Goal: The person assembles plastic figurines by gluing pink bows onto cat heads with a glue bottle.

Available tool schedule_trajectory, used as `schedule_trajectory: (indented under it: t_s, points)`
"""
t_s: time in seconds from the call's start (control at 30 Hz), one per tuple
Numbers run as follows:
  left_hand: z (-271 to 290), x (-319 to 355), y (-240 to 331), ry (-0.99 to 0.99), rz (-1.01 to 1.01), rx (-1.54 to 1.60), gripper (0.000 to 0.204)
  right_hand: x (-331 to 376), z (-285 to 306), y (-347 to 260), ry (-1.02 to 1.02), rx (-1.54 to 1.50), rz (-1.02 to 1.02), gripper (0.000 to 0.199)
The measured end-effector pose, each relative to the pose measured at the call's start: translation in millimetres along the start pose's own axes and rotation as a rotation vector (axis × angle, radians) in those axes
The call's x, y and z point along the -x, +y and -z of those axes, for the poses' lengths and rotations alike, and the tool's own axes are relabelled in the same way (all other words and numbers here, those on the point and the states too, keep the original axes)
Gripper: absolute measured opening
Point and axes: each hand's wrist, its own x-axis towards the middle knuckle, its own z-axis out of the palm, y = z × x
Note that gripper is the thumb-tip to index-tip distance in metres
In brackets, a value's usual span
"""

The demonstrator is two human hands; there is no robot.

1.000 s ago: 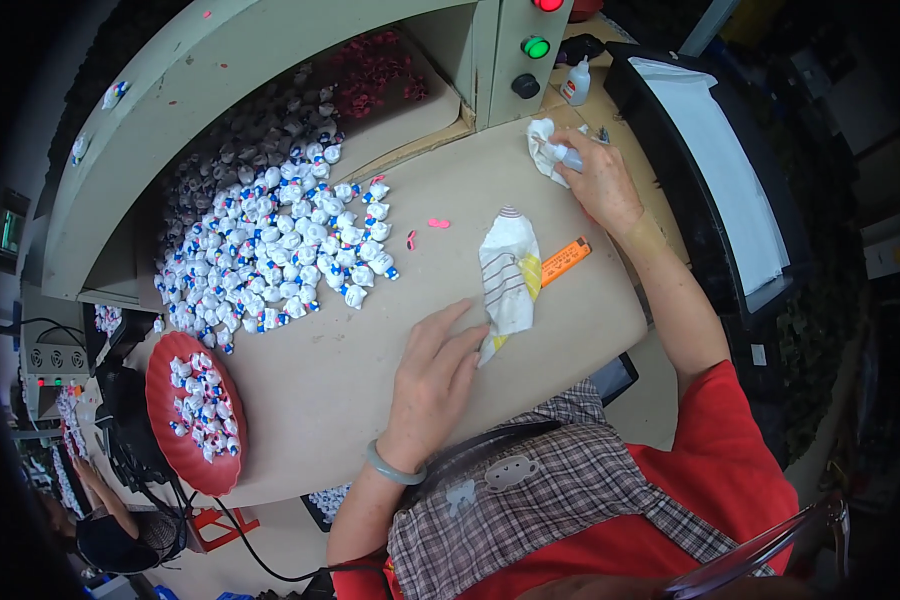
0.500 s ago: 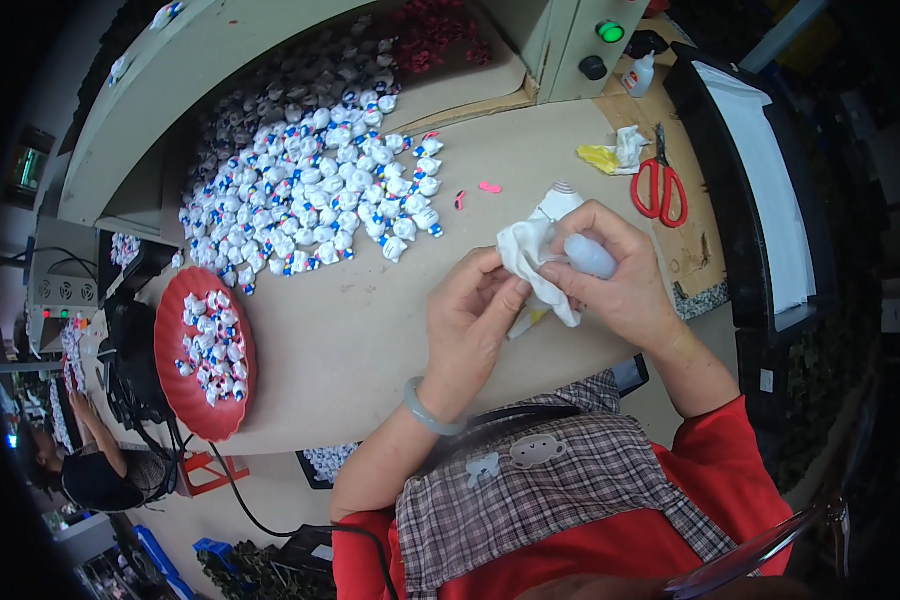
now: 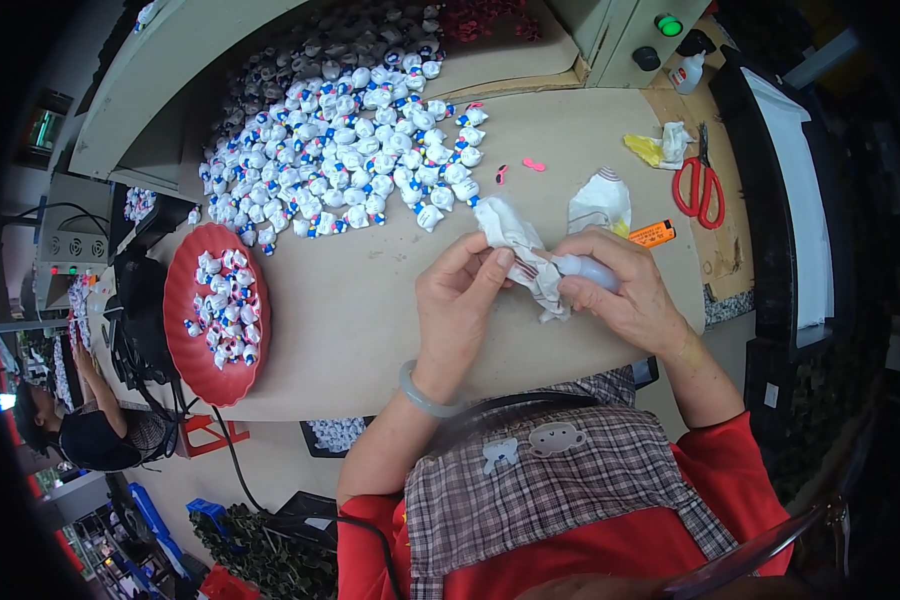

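Hands are clamping together: our left hand [image 3: 462, 300] pinching the crumpled rag [image 3: 522, 262], our right hand [image 3: 620, 290] gripping a small bottle [image 3: 588, 270]; over-squeezing could spill liquid beneath our fingers.

You're at a beige table [image 3: 360, 330] with a rounded edge. A grey-green machine housing [image 3: 160, 70] runs along its far side, with a control box [image 3: 640, 30] carrying a lit green button [image 3: 668, 24]. Another person [image 3: 90, 430] sits lower left, on a cluttered floor [image 3: 270, 480].
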Motion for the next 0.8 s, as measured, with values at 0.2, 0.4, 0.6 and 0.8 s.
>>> schedule_trajectory:
  t_s: [0.2,0.4,0.6,0.8]
  points:
    - [5,3,5,-0.019,-0.04,0.034,0.022,-1,-3,8,-0.015,0.027,-0.016,0.024]
    - [11,1,5,-0.133,-0.004,0.041,0.018,1,-1,4,-0.094,-0.082,-0.12,0.02]
    - [8,3,7,-0.08,-0.074,-0.062,0.012,9,-5,5,-0.169,-0.33,-0.237,0.022]
    - [27,-4,18,0.065,-0.2,-0.102,0.013,14,2,-1,-0.184,-0.441,-0.305,0.022]
